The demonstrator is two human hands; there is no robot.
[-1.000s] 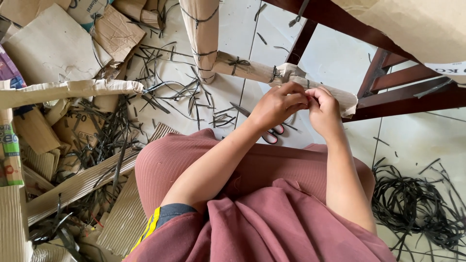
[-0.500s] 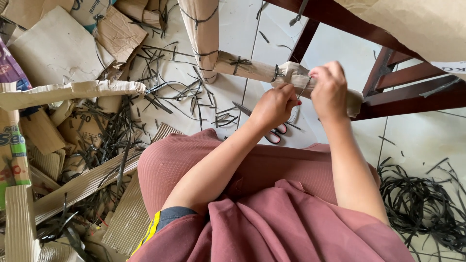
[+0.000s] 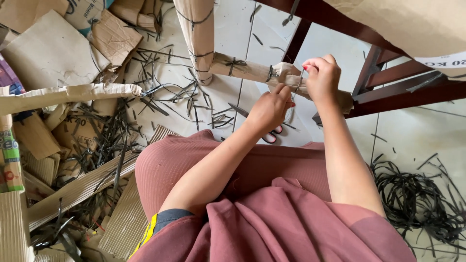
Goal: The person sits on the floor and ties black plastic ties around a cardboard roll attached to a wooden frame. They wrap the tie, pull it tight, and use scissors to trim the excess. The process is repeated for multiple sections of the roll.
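Note:
A dark wooden chair frame (image 3: 398, 77) stands in front of me, its lower rail wrapped in brown cardboard (image 3: 252, 72) tied with black straps. My right hand (image 3: 321, 76) pinches a thin black strap (image 3: 298, 83) just above the wrapped rail, fingers closed on it. My left hand (image 3: 269, 107) sits just below the rail, fingers curled on the same strap's other end beside the cardboard wrap. A vertical chair leg wrapped in cardboard (image 3: 196, 34) stands to the left, also tied with straps.
Scissors with red handles (image 3: 269, 136) lie on the tiled floor under my left hand. Cardboard scraps (image 3: 53, 53) and cut black straps (image 3: 160, 97) litter the floor at left. A heap of black straps (image 3: 417, 199) lies at right. My knees in pink trousers (image 3: 194, 165) fill the foreground.
My right hand has lifted away from my left, drawing the strap upward over the rail. My left hand has dropped slightly below the rail.

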